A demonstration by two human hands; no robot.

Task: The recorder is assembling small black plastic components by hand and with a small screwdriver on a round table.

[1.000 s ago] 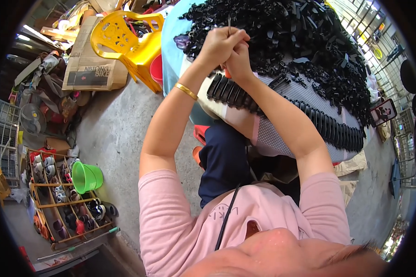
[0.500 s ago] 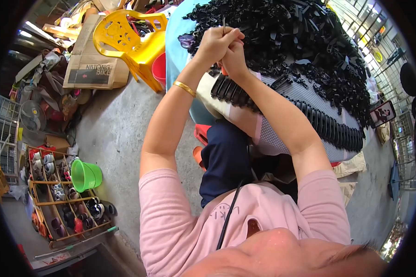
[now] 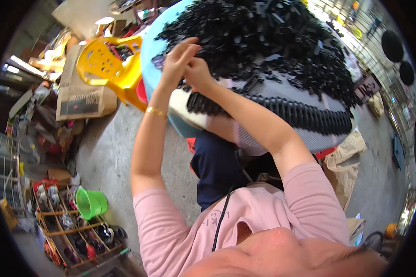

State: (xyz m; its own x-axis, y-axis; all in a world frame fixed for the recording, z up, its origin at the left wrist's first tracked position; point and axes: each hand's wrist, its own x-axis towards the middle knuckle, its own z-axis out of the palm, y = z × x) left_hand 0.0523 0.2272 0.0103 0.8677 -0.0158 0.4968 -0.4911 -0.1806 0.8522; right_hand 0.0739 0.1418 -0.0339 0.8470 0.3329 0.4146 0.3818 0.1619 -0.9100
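Observation:
My left hand [image 3: 175, 63] and my right hand [image 3: 198, 76] meet above the near left side of a table piled with black plastic pieces [image 3: 263, 34]. The left fingers bend forward over the right hand, pressed close together. Curled tight, the right hand touches the left; whatever lies between them is hidden and slightly blurred. Below and to the right of them runs a long curved row of black ribbed clip-like pieces [image 3: 286, 111], lined up side by side along the table's near edge. A small purple item [image 3: 158, 62] lies left of my left hand.
A yellow plastic chair [image 3: 108, 67] stands left of the table, by a red bucket [image 3: 142, 91] and a cardboard box [image 3: 85, 99]. A shoe rack [image 3: 69, 210] and a green bucket [image 3: 91, 203] are at lower left. A phone [image 3: 367, 87] is at the table's right.
The whole view has shifted, with the hands now further left and lower in it. A thin metal shaft and an orange handle part showed at my hands before; neither shows now.

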